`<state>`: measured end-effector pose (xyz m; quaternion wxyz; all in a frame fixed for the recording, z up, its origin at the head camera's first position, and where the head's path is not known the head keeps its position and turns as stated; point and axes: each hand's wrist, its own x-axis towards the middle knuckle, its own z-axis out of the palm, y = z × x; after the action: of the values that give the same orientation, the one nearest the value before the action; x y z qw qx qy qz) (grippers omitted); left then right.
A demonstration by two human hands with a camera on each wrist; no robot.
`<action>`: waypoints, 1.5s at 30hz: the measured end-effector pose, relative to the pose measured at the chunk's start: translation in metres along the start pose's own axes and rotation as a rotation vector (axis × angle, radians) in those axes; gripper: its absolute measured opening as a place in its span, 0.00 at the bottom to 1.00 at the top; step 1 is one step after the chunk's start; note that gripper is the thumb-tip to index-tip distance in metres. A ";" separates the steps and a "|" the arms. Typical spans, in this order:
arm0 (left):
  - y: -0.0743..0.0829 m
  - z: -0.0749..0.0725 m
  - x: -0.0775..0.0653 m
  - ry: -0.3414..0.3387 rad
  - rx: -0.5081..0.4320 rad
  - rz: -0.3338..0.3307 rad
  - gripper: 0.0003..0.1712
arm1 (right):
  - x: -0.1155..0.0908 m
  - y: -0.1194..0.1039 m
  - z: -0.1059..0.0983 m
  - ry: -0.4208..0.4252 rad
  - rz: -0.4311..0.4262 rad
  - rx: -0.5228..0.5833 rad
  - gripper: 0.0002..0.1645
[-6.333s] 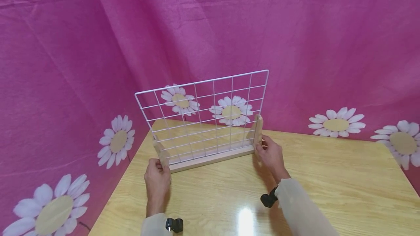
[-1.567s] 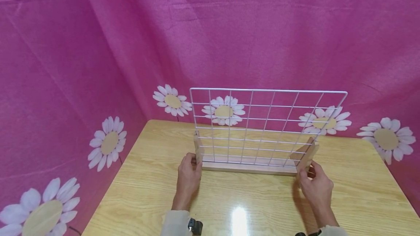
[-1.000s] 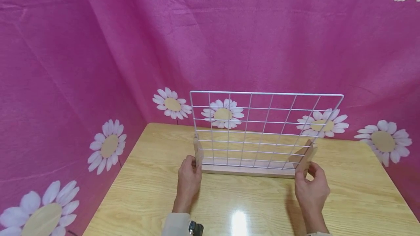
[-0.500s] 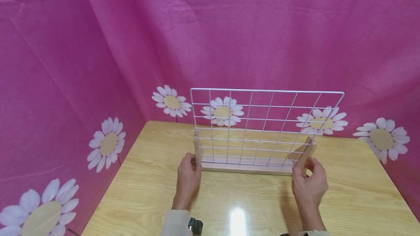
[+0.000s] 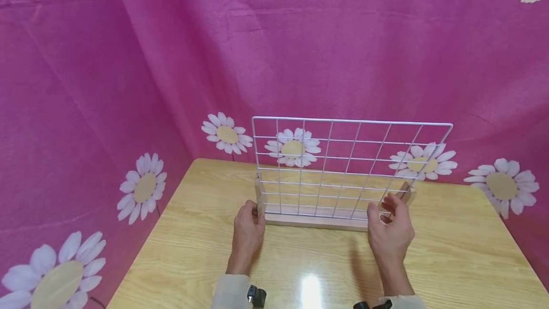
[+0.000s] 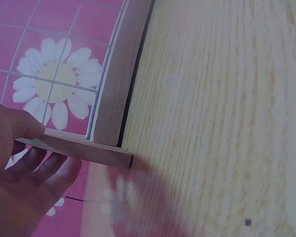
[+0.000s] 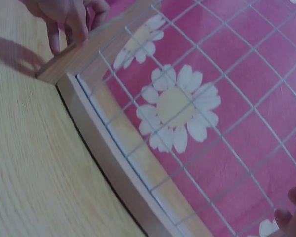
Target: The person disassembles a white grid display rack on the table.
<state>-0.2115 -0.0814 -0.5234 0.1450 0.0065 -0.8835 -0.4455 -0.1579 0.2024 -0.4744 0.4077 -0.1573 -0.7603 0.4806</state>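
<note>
A white wire grid panel (image 5: 351,120) stands leaning back in a wooden stand on the table. The stand has a long base bar (image 5: 317,223) and an upright side piece at each end. My left hand (image 5: 248,235) pinches the left side piece (image 6: 84,149), thumb on the inner face and fingers on the outer, as the left wrist view shows. My right hand (image 5: 391,240) is in front of the stand's right end, fingers loosely bent and holding nothing. It hides much of the right side piece (image 5: 412,196). In the right wrist view its fingertips (image 7: 283,219) show at the edge.
The light wood-grain table (image 5: 463,252) extends in front of the stand and to both sides. A pink curtain (image 5: 343,61) with daisies and lettering hangs behind and along the left. A black wrist camera (image 5: 257,295) sits by the left sleeve.
Over the earlier frames the stand has shifted right and turned square to me. In the last half second my right hand has let go of the right side piece and moved left.
</note>
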 end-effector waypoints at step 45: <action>-0.003 -0.001 0.001 -0.001 -0.078 -0.018 0.12 | 0.001 -0.053 0.069 -0.168 -0.095 0.045 0.35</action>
<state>-0.2123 -0.0837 -0.5251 0.1407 0.0088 -0.8653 -0.4809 -0.2034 0.1357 -0.4430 0.3681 -0.0708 -0.7875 0.4891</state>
